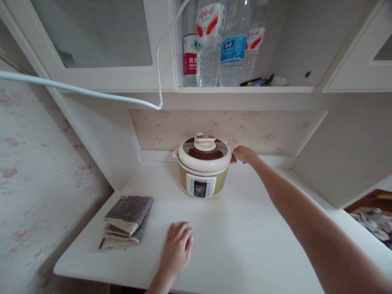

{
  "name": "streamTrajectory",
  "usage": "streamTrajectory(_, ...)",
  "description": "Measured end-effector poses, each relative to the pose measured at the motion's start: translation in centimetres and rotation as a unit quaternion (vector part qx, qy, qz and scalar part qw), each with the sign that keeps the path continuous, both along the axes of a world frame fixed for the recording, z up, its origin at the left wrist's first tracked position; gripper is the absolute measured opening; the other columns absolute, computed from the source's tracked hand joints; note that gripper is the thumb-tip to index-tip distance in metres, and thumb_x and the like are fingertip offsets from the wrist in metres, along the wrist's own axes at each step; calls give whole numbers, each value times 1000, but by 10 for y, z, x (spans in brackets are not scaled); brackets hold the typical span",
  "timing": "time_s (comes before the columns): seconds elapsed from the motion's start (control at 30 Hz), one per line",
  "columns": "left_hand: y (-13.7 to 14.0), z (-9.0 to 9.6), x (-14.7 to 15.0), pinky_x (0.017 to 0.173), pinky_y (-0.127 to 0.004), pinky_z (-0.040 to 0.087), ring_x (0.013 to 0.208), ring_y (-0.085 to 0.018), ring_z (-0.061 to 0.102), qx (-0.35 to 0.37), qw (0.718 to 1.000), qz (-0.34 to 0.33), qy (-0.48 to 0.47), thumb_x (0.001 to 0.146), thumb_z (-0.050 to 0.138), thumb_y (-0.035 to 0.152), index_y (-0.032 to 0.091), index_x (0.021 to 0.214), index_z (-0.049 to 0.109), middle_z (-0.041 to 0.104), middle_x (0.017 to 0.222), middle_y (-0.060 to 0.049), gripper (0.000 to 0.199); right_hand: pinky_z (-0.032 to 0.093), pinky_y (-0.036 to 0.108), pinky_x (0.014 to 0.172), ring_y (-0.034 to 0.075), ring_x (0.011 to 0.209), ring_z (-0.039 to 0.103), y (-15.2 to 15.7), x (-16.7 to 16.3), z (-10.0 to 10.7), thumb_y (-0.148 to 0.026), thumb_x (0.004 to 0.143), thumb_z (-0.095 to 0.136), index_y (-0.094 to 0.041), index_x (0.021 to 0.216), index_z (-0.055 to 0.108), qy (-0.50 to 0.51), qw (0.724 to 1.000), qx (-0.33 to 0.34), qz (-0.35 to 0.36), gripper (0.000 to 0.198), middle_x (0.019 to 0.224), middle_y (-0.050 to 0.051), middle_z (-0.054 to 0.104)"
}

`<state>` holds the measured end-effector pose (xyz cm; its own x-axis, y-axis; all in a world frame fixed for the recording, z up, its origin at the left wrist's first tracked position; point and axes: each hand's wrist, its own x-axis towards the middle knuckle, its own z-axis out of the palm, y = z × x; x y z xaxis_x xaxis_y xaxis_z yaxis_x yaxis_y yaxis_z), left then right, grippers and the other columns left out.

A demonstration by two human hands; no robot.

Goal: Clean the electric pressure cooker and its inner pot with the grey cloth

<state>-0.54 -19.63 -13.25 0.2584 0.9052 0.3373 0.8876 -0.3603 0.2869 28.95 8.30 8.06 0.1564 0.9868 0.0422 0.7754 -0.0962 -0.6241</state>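
A white and gold electric pressure cooker (204,165) stands upright at the back of the white counter (245,245), its lid on and its control panel facing me. My right hand (244,154) reaches to the cooker's right side, fingers closed. A small brown piece (233,158) shows between the fingertips and the pot; whether it belongs to the cooker I cannot tell. Near the counter's front, my left hand (179,243) lies palm down with fingers loosely stretched, holding nothing. Left of it is a folded grey-brown cloth (130,216).
Above the cooker, several plastic bottles (211,49) stand in an open cabinet shelf, with small items (259,81) beside them. A white cable (107,94) hangs across the upper left. Side panels (101,130) enclose the counter, and flowered wallpaper (220,126) lines the back.
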Motion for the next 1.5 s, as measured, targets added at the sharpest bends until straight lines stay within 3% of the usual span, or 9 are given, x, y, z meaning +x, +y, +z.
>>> streamTrajectory(0.13, 1, 1, -1, 108, -55, 36, 117, -23, 55, 3, 1000, -1, -2, 92, 46, 20, 28, 111, 61, 62, 122, -4, 26, 42, 45, 90, 34, 111, 56, 5, -20, 42, -43, 89, 45, -12, 112, 62, -81, 995, 51, -22, 42, 115, 23, 63)
streamTrajectory(0.27, 3, 0, -1, 106, -56, 38, 116, -23, 56, 5, 1000, 1, -11, 91, 47, 20, 29, 110, 62, 62, 121, -3, 26, 40, 45, 96, 33, 120, 51, 7, -77, 68, -58, 89, 36, -20, 129, 54, -129, 987, 81, 48, 58, 133, 17, 54)
streamTrajectory(0.43, 2, -1, -2, 106, -56, 38, 113, -23, 58, 4, 999, 8, -32, 89, 50, 17, 29, 108, 62, 63, 120, -2, 26, 39, 54, 95, 40, 117, 52, 4, -148, 70, -84, 75, 31, -21, 138, 48, -199, 976, 13, 92, 91, 133, 20, 53)
streamTrajectory(0.53, 2, 1, -1, 107, -55, 37, 114, -22, 57, -2, 998, 10, -57, 88, 50, 16, 28, 106, 63, 64, 119, -3, 25, 38, 53, 96, 41, 120, 49, 7, -165, 64, -85, 74, 31, -15, 130, 56, -249, 964, 37, 83, 94, 130, 23, 54)
streamTrajectory(0.8, 7, 8, 1, 106, -56, 35, 107, -21, 60, -18, 991, 35, -129, 83, 57, 14, 30, 98, 66, 66, 108, 0, 23, 40, 47, 92, 36, 116, 51, 14, -161, 51, -59, 86, 36, -16, 124, 61, -270, 952, 106, 101, 62, 125, 19, 57)
streamTrajectory(1.13, 11, 2, 1, 105, -56, 34, 104, -21, 60, -20, 987, 42, -151, 80, 58, 13, 30, 95, 66, 66, 104, 0, 24, 43, 42, 89, 32, 111, 56, 17, -154, 49, -57, 83, 43, -24, 113, 69, -276, 940, 156, 129, 52, 120, 12, 63)
streamTrajectory(1.5, 13, 7, 2, 103, -53, 36, 100, -20, 60, -9, 990, 44, -135, 80, 58, 13, 29, 93, 65, 66, 100, 0, 22, 44, 39, 88, 31, 106, 59, 23, -152, 69, -62, 81, 45, -22, 106, 72, -270, 941, 162, 122, 54, 118, 13, 65)
